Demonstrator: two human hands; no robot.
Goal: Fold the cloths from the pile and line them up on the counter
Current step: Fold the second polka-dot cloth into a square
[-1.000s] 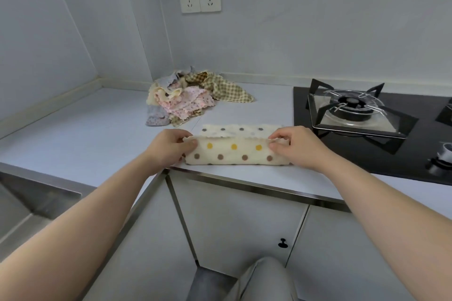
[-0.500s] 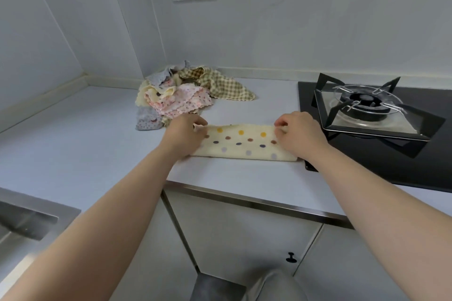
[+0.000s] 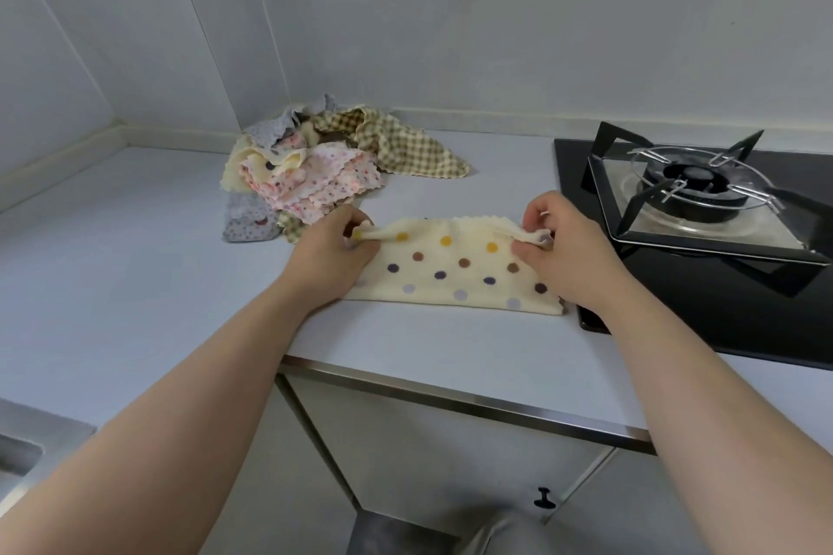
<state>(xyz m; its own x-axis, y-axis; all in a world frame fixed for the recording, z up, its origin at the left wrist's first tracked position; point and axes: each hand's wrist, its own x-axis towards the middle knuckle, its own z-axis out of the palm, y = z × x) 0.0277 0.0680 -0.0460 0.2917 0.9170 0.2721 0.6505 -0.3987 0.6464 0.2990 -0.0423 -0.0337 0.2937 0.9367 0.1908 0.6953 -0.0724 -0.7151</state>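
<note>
Dotted cloth [image 3: 455, 270] lies on worktop [image 3: 135, 261] just left of the hob [image 3: 676, 306]; left hand [image 3: 336, 255] & right hand [image 3: 563, 257], apart, each pinch a far corner, far edge lifted; prob. best to bring both corners over level w/ even tension, then press the crease; pile [image 3: 315, 176] sits further left of hob, nearer the wall.

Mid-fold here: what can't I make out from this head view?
- Head view: ends of the dotted cloth, covered by the left hand and right hand.
- Head view: cloth count in the pile; upper cloths bury lower ones.
- Head view: gas hob, cut off by the right edge.
- Head view: sink, cut off at lower left.
</note>
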